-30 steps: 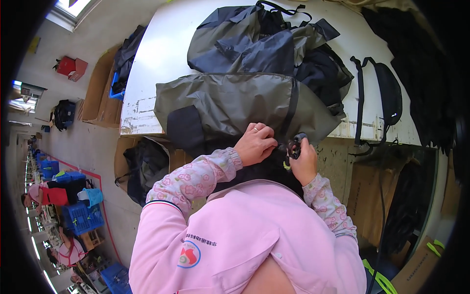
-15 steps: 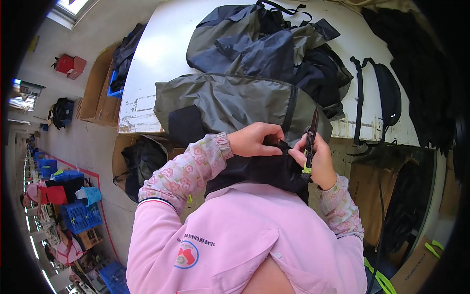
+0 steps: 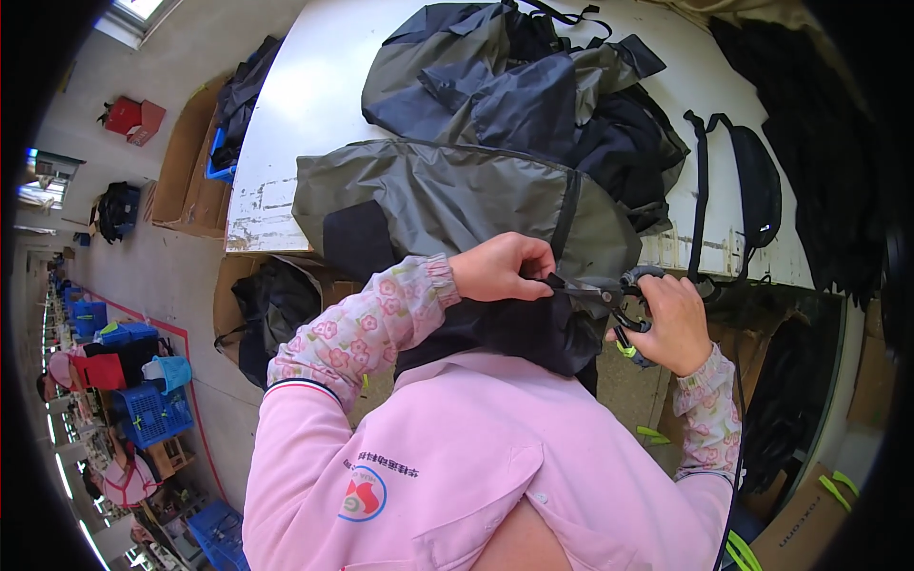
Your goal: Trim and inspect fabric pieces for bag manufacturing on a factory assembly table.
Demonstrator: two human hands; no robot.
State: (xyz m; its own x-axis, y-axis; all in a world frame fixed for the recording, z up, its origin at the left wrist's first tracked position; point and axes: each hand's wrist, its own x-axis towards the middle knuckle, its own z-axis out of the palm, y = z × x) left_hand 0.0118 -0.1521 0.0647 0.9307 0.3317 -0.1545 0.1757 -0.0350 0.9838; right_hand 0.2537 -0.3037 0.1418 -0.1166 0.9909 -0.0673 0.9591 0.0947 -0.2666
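My left hand (image 3: 506, 267) pinches an edge of dark cloth at the front of a grey-green and black fabric bag (image 3: 466, 195). The bag lies partly on the white table and hangs over its front edge toward my lap. In my right hand (image 3: 673, 322) is a pair of black-handled scissors (image 3: 609, 296), my fingers through the loops. Their blades point left and lie apart at the pinched cloth. A small yellow-green piece (image 3: 625, 348) shows by the handles. Whether the blades touch the cloth I cannot tell.
More grey and navy fabric bags (image 3: 514, 90) are heaped on the white table (image 3: 305, 86). A black waist pouch (image 3: 755, 181) lies to the right, near hanging black cloth (image 3: 809, 143). Cardboard boxes (image 3: 188, 176) stand at the left. Blue crates (image 3: 157, 414) sit on the floor farther left.
My right hand has moved right and turned the scissors from upright to pointing left, with their blades parted at the cloth. My left hand keeps its pinch and has hardly moved.
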